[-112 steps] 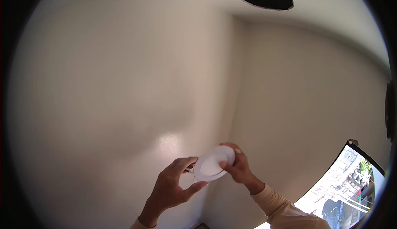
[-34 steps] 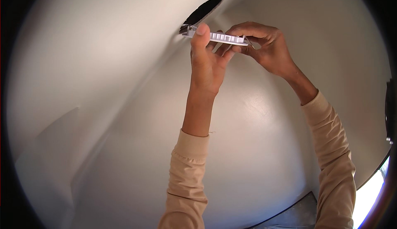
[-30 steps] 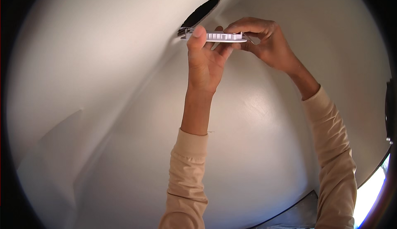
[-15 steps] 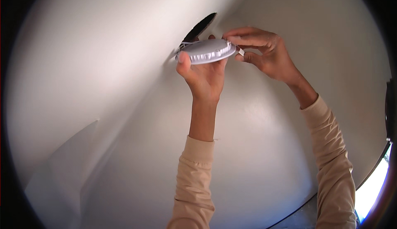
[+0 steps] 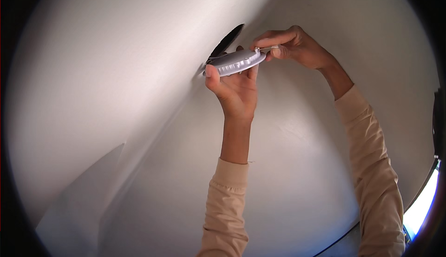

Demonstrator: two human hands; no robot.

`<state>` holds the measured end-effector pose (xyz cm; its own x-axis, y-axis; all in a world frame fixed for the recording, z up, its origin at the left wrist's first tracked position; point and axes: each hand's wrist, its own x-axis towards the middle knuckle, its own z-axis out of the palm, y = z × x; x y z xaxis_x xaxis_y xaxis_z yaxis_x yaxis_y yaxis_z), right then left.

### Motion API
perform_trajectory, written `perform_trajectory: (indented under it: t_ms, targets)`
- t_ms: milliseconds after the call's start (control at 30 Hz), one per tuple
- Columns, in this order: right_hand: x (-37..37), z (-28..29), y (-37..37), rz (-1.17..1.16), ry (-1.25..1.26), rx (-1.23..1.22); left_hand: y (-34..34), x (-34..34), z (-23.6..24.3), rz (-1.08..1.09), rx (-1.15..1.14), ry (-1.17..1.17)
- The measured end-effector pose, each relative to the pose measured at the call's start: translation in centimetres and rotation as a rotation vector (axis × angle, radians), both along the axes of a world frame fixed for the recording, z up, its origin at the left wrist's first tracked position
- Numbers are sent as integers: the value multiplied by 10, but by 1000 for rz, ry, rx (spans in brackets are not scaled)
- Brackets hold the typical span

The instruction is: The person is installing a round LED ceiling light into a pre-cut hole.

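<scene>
My left hand (image 5: 238, 98) holds a round, flat recessed ceiling light (image 5: 232, 63) from below, thumb on its near left edge and fingers around the far side. The light is tilted just beneath a dark round hole (image 5: 228, 39) in the white surface. A thin wire runs at its left side, close to the hole. At the light's right edge my right hand (image 5: 302, 49) pinches a thin metal spring clip (image 5: 268, 48) between thumb and fingers. The clip points out to the right from its small mount on the rim.
A pale sloping ceiling (image 5: 107, 57) fills the left, meeting a smooth wall (image 5: 288, 164) along a slanted edge. A grey angular panel (image 5: 79, 201) is at lower left. Bright daylight (image 5: 420, 206) enters at lower right, beside a dark upright object (image 5: 437, 122).
My right thumb has come up, and the spring clip has swung from slanting downward to about level. The light, in my left hand, appears slightly lower and farther right in view.
</scene>
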<state>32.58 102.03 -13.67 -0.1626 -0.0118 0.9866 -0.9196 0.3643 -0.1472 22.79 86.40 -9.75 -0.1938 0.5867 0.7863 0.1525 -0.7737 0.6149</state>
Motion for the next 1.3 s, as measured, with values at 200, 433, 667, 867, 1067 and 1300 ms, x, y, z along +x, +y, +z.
perform_trajectory:
  t_ms: [200, 433, 667, 867, 1067, 1300]
  targets:
    - [-21, 8, 17, 60, 91, 29, 12, -11, 7, -71, -32, 49]
    - [-79, 21, 34, 481, 98, -168, 45, -35, 13, -115, -3, -29]
    - [-73, 34, -3, 5, 132, -602, 50, -38, 18, -51, 35, -69]
    - [-51, 41, -7, -428, -19, -516, 54, -42, 16, -52, 26, 4]
    - [-20, 48, -10, -768, -124, -285, 59, -32, 10, -19, 90, 4]
    - [-7, 56, -6, -922, -85, -150, 60, -29, 11, -35, 113, 75]
